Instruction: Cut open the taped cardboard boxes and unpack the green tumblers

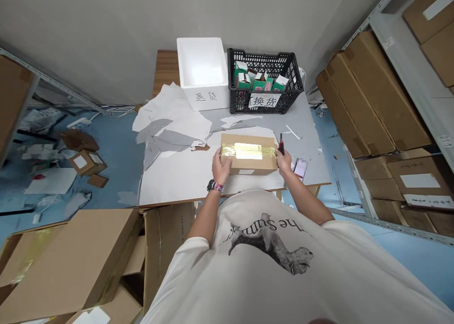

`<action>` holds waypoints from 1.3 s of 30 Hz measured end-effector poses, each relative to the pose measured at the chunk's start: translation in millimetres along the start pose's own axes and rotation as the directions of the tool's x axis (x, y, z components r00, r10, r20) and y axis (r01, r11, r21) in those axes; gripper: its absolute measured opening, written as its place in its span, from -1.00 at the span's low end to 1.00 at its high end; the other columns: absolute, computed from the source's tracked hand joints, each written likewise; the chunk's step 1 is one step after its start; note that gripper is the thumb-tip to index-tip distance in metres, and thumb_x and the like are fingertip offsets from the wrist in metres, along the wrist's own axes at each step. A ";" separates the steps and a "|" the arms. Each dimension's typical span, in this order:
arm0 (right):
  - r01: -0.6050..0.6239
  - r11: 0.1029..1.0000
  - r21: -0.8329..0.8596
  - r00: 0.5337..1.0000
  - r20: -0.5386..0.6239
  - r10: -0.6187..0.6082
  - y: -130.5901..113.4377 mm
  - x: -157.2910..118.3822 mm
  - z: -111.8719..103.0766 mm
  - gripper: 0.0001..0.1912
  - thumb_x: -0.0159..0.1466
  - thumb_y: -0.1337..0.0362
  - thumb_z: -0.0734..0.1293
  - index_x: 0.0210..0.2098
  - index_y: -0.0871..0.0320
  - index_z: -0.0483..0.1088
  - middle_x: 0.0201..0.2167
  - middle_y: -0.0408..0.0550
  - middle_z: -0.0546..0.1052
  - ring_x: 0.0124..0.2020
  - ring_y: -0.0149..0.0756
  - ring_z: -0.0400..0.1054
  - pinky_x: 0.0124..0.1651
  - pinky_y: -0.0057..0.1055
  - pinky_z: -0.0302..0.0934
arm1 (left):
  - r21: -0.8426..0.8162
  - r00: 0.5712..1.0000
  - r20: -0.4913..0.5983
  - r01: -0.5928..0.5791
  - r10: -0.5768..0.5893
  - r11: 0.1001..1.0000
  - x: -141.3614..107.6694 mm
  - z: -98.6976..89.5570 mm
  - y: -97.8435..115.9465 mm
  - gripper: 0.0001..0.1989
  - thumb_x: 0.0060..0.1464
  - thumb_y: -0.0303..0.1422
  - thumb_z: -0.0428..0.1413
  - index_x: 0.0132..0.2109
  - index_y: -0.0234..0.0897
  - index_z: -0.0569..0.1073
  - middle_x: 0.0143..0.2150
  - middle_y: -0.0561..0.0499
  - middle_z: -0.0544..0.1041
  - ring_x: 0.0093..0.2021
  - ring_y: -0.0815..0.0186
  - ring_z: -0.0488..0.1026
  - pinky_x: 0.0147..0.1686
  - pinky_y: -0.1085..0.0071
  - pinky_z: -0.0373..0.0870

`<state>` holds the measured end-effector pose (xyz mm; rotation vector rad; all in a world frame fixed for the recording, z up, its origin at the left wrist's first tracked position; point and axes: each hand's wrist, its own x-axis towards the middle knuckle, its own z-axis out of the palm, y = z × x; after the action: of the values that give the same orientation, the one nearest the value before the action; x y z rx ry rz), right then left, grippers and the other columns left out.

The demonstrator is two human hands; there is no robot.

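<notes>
A taped cardboard box (248,165) lies on the table in front of me, with clear yellowish tape and a white label across its top. My left hand (221,167) is closed around its left end, thumb on top. At the opposite end, my right hand (283,162) has its fingers against the box. From that hand sticks up a slim red-and-black utility knife (281,146), pointing away from me; its blade is too small to make out. Just right of my right hand, a phone (301,169) with a lit screen rests on the table.
Behind the box stand a white foam bin (212,99) and a black plastic crate (236,104) holding green-and-white small boxes. Torn paper (170,109) covers the table's left. Large cartons (71,253) crowd my lower left; a shelf with cartons (383,92) lines the right.
</notes>
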<state>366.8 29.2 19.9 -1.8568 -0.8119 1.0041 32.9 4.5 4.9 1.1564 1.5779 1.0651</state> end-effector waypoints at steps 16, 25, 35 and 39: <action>0.801 0.546 -0.245 0.462 0.833 -0.305 -141.1 -12.4 81.0 -0.59 0.58 0.02 0.41 0.31 -0.06 0.71 0.23 0.02 0.79 0.26 0.18 0.63 0.39 -0.01 0.40 | -0.036 0.984 -0.175 -0.021 0.014 0.999 7.7 -20.6 -33.2 -0.18 0.27 -0.13 0.38 0.61 -0.11 0.49 0.53 -0.22 0.55 0.49 -0.08 0.49 0.58 -0.02 0.39; 0.956 0.033 -0.290 0.292 0.952 -0.093 -178.1 -38.0 124.4 -0.58 0.69 0.20 0.26 0.37 0.05 0.65 0.19 0.19 0.79 0.16 0.15 0.68 0.19 -0.11 0.41 | -0.056 0.977 -0.196 0.069 -0.079 0.996 3.7 -14.0 -39.6 -0.21 0.26 -0.13 0.38 0.56 -0.23 0.52 0.51 -0.30 0.56 0.54 -0.15 0.48 0.62 -0.09 0.37; 0.951 -0.071 -0.300 0.300 0.954 -0.006 -173.5 -44.0 111.0 -0.56 0.66 0.35 0.20 0.34 0.12 0.62 0.10 0.29 0.79 0.11 0.17 0.70 0.11 -0.11 0.39 | -0.066 0.975 -0.212 0.052 -0.065 0.996 -5.5 -11.8 -44.9 -0.28 0.29 -0.12 0.39 0.52 -0.14 0.59 0.46 -0.24 0.64 0.39 -0.15 0.60 0.54 -0.11 0.46; 0.943 -0.141 -0.302 0.312 0.948 0.060 -163.1 -37.4 95.4 -0.55 0.62 0.44 0.19 0.32 0.16 0.59 0.07 0.31 0.79 0.06 0.12 0.70 0.07 -0.17 0.37 | -0.011 0.973 -0.223 0.052 -0.053 0.999 -4.5 -11.4 -42.6 -0.31 0.31 -0.17 0.36 0.52 -0.18 0.59 0.45 -0.25 0.65 0.43 -0.14 0.58 0.54 -0.09 0.47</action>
<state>243.1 103.3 147.6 -1.2666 -3.2847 0.4437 13.6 -9.8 -32.4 1.0133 1.7684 1.1969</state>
